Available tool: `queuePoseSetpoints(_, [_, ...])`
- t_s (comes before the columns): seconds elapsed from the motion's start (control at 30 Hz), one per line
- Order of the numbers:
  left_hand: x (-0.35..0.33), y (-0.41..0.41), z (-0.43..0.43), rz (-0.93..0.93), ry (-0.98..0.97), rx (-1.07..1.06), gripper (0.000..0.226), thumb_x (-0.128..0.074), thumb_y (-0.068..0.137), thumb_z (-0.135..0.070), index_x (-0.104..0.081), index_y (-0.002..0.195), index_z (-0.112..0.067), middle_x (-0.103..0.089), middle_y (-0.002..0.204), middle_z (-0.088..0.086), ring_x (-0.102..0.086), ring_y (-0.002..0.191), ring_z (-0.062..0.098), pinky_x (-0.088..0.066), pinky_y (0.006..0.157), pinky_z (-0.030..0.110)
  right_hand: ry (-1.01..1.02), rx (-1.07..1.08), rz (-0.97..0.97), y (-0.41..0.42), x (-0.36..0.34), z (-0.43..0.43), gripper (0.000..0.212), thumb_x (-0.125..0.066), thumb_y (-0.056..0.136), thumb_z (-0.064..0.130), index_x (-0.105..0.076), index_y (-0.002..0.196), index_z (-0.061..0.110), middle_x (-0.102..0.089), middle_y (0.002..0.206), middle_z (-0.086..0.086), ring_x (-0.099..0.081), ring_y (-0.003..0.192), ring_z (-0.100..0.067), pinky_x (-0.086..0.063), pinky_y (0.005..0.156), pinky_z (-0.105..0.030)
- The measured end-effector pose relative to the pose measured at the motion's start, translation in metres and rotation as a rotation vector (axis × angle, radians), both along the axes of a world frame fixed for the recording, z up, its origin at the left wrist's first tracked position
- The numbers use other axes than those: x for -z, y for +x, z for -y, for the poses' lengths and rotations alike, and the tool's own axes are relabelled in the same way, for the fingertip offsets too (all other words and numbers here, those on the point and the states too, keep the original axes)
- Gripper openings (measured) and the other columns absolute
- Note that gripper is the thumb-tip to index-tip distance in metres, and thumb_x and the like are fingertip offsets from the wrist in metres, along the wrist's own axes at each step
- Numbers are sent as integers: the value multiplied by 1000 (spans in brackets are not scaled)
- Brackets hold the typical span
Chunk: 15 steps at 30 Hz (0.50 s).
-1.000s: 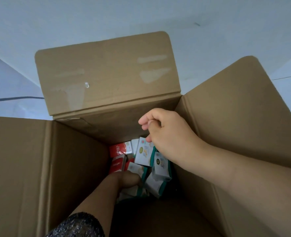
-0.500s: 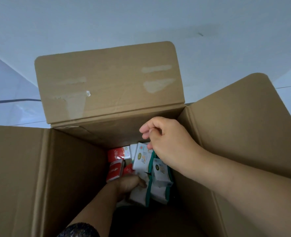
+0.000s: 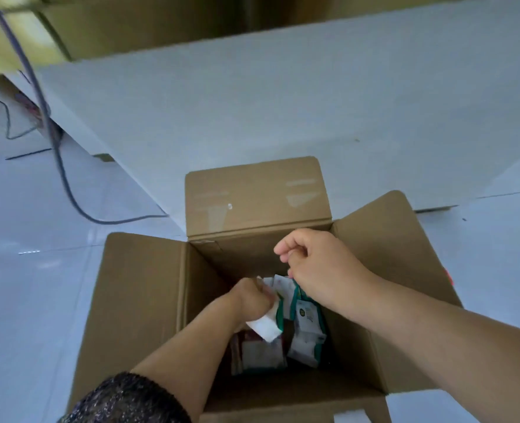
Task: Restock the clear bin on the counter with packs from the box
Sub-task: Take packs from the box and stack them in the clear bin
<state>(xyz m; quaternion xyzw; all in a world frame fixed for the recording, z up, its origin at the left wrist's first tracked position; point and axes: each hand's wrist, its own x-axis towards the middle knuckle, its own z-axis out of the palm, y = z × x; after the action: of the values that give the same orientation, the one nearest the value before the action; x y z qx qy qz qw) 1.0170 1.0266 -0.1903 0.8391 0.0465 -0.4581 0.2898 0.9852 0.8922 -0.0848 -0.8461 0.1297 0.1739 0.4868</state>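
Observation:
An open cardboard box [image 3: 136, 300] stands on the floor, flaps spread. Inside lie several white-and-teal packs [image 3: 306, 343] and some red ones, dim in the shadow. My left hand [image 3: 251, 297] is down in the box and grips a white-and-teal pack [image 3: 264, 326], raised off the pile. My right hand [image 3: 322, 270] hovers over the box's far right corner with fingers curled, and another white-and-teal pack [image 3: 284, 288] hangs from under it against its thumb side. The clear bin is out of view.
A white counter panel [image 3: 252, 102] rises just behind the box. A grey cable [image 3: 66, 184] runs down across the pale tiled floor [image 3: 23, 300] at the left. Brown cartons [image 3: 148, 22] and a yellowish surface sit at the top.
My head has pulled back, so the box looks smaller and the counter and floor show. My left hand has closed on a pack and lifted it; the right hand rose slightly.

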Motion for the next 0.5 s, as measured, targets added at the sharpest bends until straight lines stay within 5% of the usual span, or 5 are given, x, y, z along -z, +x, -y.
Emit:
queuePoseSetpoints(0.17, [-112,-6,-6,94,-202,-67,18,-52,93,-7,-64,95,-21,-52,83,-3,-43,60,7,-35,47,11,-109,-51,67,-14,-80,-10,25,-41,96,14,-61,99,27,-64,97,6,-59,83,-9,-51,75,-27])
queuePoseSetpoints(0.23, [-162,-12,-12,171,-294,-59,22,-55,90,-5,-62,94,-26,-57,86,-3,-47,62,9,-38,55,14,-136,-77,112,-21,-114,-9,23,-42,96,14,-59,99,28,-62,95,5,-53,66,-5,-45,60,-19])
queuePoseSetpoints(0.3, [-217,-19,-17,253,-384,-63,37,-57,88,-4,-58,120,-24,-65,94,-5,-59,74,9,-45,64,17,-198,-110,161,-27,-155,-3,21,-44,96,17,-58,106,30,-52,102,9,-48,68,-1,-36,53,-8])
queuePoseSetpoints(0.37, [-276,-26,-20,369,-453,-96,50,-60,88,-4,-47,133,-24,-65,108,-6,-62,88,4,-48,68,12,-245,-131,270,-31,-199,4,24,-47,95,17,-55,112,31,-44,114,9,-49,94,-4,-36,72,-2])
queuePoseSetpoints(0.5, [-394,-38,-19,583,-568,-249,62,-66,84,-1,-38,132,-31,-65,106,1,-66,87,8,-56,71,20,-329,-133,455,-35,-308,15,32,-47,95,17,-48,123,31,-38,128,10,-36,123,-9,-33,103,-22])
